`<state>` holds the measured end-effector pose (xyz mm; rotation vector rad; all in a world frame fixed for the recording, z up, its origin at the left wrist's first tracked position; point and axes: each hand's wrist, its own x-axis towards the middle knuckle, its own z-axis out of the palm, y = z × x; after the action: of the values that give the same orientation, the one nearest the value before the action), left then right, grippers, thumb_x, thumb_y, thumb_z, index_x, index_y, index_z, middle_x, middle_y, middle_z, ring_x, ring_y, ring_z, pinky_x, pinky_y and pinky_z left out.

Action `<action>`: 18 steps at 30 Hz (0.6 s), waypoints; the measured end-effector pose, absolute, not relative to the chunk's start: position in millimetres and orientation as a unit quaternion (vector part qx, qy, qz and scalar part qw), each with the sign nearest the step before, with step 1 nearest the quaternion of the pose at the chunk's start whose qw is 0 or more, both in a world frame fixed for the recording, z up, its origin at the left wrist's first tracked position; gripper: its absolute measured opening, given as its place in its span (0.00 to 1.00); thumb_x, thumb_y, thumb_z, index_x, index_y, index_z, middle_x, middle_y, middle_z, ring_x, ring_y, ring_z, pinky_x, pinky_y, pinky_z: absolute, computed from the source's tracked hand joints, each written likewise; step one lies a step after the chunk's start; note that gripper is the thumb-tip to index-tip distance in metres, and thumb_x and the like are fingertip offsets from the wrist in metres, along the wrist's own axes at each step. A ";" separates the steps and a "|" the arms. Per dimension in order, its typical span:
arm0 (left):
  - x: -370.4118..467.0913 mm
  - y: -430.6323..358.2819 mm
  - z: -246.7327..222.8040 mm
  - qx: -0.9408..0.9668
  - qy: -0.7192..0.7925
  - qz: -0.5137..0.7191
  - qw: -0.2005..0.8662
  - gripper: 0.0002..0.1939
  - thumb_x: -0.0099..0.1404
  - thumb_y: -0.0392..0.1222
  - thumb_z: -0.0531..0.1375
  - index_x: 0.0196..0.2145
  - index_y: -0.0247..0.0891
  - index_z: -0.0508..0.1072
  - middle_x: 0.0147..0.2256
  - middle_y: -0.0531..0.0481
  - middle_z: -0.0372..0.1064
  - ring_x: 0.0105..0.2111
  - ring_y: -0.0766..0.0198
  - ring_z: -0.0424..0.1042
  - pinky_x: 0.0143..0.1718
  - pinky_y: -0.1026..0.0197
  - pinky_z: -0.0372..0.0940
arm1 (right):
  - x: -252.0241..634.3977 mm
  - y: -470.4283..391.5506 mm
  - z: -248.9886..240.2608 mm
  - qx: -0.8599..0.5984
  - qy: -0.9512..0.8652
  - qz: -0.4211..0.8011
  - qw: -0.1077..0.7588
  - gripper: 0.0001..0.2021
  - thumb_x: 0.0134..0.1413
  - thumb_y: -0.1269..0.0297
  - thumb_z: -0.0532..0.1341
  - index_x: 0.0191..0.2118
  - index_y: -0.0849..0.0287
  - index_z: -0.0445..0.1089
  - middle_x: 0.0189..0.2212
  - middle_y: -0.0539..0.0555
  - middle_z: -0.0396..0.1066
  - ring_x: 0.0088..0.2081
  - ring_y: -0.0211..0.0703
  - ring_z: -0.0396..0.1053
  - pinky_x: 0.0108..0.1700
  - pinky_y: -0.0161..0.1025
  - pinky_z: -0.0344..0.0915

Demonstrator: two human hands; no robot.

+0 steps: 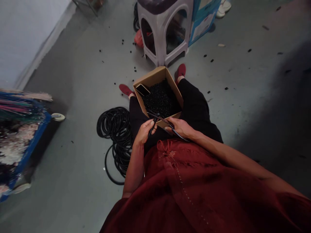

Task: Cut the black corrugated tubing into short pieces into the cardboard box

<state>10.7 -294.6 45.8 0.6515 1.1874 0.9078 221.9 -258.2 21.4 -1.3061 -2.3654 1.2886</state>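
My left hand (pixel 145 131) is closed around a short length of black tube (pixel 152 127) that points up toward the scissors. In my right hand (pixel 181 127) are dark-handled scissors (pixel 164 119), their blades reaching left over the near edge of a cardboard box (pixel 175 88). The blades meet or pass close to the tube's upper end; whether they touch it I cannot tell. Between my legs, the open box holds many small black cut pieces (pixel 159 98). A phone-like dark rectangle (pixel 143 90) lies in it at the left.
Coiled black tubing (pixel 113 123) lies on the floor left of my leg. A grey plastic stool (pixel 160 32) stands beyond the box, beside a blue carton (pixel 202 24). At far left is a blue wheeled cart (pixel 31 142) with bundled strands. Small black bits dot the floor.
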 end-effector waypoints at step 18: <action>10.3 -295.6 34.7 0.475 0.683 0.305 0.464 0.19 0.62 0.47 0.58 0.47 0.33 0.75 0.27 0.52 0.71 0.22 0.70 0.62 0.27 0.65 0.58 | 228.7 -257.2 23.8 -0.417 -0.780 0.464 0.039 0.25 0.59 0.46 0.54 0.53 0.59 0.62 0.46 0.61 0.67 0.45 0.51 0.67 0.45 0.42 0.62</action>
<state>10.3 -295.6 34.7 1.1669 1.6771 0.7487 228.7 -257.2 23.8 -1.2798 -2.3916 1.4229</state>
